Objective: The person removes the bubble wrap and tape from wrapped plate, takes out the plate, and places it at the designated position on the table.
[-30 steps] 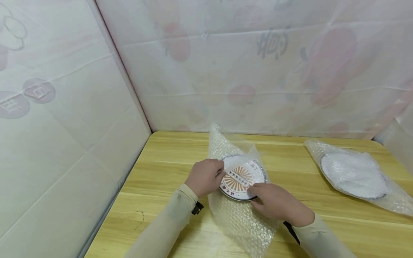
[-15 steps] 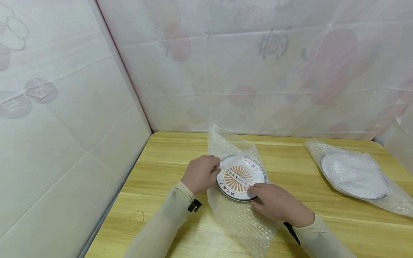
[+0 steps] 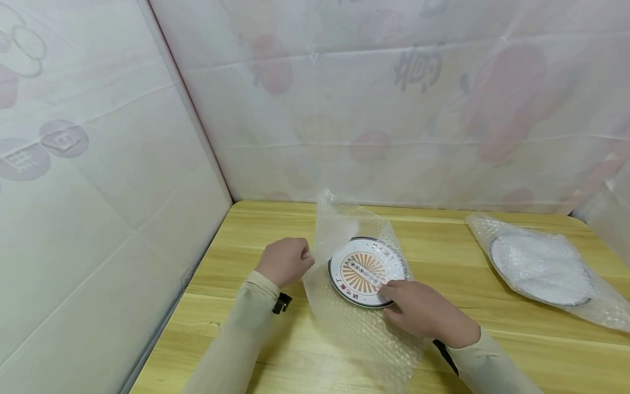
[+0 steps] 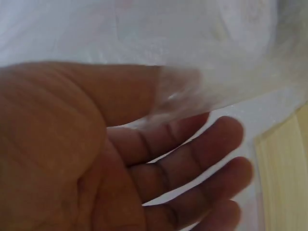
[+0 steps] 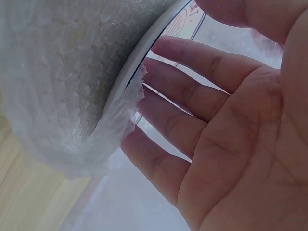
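Observation:
A round white plate (image 3: 344,273) with an orange sunburst, red characters and dark rim lines lies on a bubble wrap sheet (image 3: 364,339) at the table's middle. My left hand (image 3: 287,261), left of the plate, pinches the wrap's edge; the left wrist view shows the wrap (image 4: 231,82) between thumb and index finger. At the plate's near right edge my right hand (image 3: 425,311) grips the rim, fingertips over the printed face. In the right wrist view the plate's rim (image 5: 130,65) stands beside the fingers, with bumpy wrap (image 5: 57,96) under it.
Another plate in bubble wrap (image 3: 541,268) lies on the right of the wooden table (image 3: 266,230). Pale printed cloth walls (image 3: 305,109) rise behind the table and along its left side.
My left hand has moved left from the plate, drawing the wrap's flap off its upper left part, so more of the printed face shows. The right hand has stayed at the plate's edge.

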{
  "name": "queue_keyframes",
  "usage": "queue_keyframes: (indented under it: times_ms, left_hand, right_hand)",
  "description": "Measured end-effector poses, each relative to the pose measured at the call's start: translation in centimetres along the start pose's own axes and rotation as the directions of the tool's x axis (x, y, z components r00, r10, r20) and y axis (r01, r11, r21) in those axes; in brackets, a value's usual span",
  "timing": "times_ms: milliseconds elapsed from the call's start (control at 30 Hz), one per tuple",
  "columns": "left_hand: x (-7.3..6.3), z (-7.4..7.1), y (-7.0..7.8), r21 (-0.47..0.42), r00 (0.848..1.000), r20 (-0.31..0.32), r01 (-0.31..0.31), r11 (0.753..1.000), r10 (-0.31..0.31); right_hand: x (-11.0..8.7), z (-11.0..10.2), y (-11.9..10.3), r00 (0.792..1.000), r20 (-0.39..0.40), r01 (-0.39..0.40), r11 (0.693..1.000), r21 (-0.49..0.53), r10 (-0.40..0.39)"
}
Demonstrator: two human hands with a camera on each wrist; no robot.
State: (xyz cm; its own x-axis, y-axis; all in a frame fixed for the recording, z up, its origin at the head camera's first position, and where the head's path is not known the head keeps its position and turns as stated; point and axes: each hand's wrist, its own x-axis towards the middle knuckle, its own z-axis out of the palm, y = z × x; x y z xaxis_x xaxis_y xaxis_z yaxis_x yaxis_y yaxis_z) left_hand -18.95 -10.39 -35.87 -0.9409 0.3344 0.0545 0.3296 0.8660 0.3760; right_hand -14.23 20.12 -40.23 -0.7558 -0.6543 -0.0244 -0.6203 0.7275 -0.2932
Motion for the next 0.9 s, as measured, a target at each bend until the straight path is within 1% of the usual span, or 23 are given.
queue_keyframes:
  times_ms: [133, 200, 267, 367, 433, 533, 600, 667, 733, 833, 900]
  left_hand:
    - [-0.5, -0.8, -0.6, -0.009, 0.995, 0.075, 0.066, 0.998, -0.065]
    - [-0.6, -1.1, -0.7, -0.017, 0.992, 0.083, 0.100, 0.995, -0.098]
    - [-0.6, -1.2, -0.7, -0.024, 0.990, 0.064, 0.125, 0.992, -0.123]
    - [-0.5, -1.3, -0.4, -0.030, 0.992, -0.019, 0.127, 0.991, -0.128]
    - [-0.3, -1.2, -0.1, -0.043, 0.989, -0.075, 0.121, 0.992, -0.124]
    - [0.1, -1.0, 0.3, -0.063, 0.983, -0.159, 0.081, 0.995, -0.090]
    - [0.4, -0.8, 0.5, -0.062, 0.975, -0.216, 0.038, 0.997, -0.051]
    - [0.6, -0.7, 0.5, -0.057, 0.958, -0.286, -0.011, 0.998, -0.005]
    - [0.8, -0.6, 0.4, -0.053, 0.932, -0.362, -0.052, 0.997, 0.029]
    - [1.1, -0.6, 0.2, -0.061, 0.876, -0.478, -0.106, 0.992, 0.064]
    - [1.2, -0.7, 0.0, -0.062, 0.834, -0.546, -0.132, 0.989, 0.077]
  right_hand:
    - [0.0, 0.1, 0.1, 1.000, -0.005, 0.003, 1.000, -0.003, -0.003]
    - [0.0, 0.1, 0.0, 1.000, -0.007, 0.000, 1.000, -0.006, 0.000]
    - [0.0, 0.1, 0.0, 1.000, -0.007, 0.007, 1.000, -0.006, -0.007]
    - [0.0, 0.1, -0.1, 1.000, -0.001, 0.005, 1.000, -0.003, -0.005]
    - [0.0, 0.1, -0.1, 1.000, 0.000, 0.004, 1.000, -0.004, -0.004]
    - [0.0, 0.1, 0.1, 1.000, -0.005, 0.005, 1.000, -0.006, -0.005]
    - [0.0, 0.1, 0.1, 1.000, -0.007, 0.004, 1.000, -0.006, -0.004]
    - [0.0, 0.2, 0.2, 1.000, -0.007, 0.006, 1.000, -0.003, -0.006]
    - [0.0, 0.1, 0.1, 1.000, -0.003, 0.001, 1.000, -0.005, -0.001]
    - [0.0, 0.1, 0.1, 1.000, -0.001, 0.001, 1.000, -0.009, -0.001]
    - [0.0, 0.1, 0.0, 1.000, -0.002, 0.004, 1.000, -0.009, -0.004]
